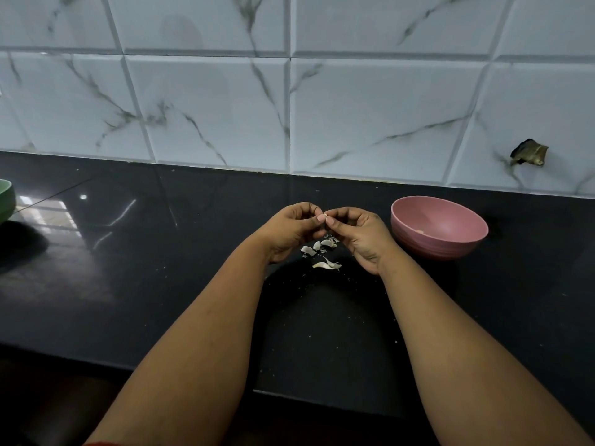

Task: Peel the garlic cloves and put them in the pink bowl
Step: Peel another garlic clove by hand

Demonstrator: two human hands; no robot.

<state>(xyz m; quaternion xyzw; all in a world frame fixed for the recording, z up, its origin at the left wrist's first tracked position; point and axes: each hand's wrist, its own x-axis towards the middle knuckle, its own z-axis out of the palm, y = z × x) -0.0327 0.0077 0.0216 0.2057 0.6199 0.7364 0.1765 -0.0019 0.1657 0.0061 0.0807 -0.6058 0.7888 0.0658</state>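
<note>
My left hand (291,231) and my right hand (362,236) meet above the black counter, and their fingertips pinch a small garlic clove (324,216) between them. Most of the clove is hidden by the fingers. Below the hands lie several pale garlic cloves and skin scraps (322,249), with one curved piece (326,265) nearer to me. The pink bowl (418,243) stands just right of my right hand. A small pale piece (420,231) lies inside it.
The black glossy counter (161,268) runs back to a marble-tiled wall (289,107). A green bowl (5,201) shows at the far left edge. A broken hole in the tile (529,152) sits at the right. The counter's front edge (322,394) is close below my forearms.
</note>
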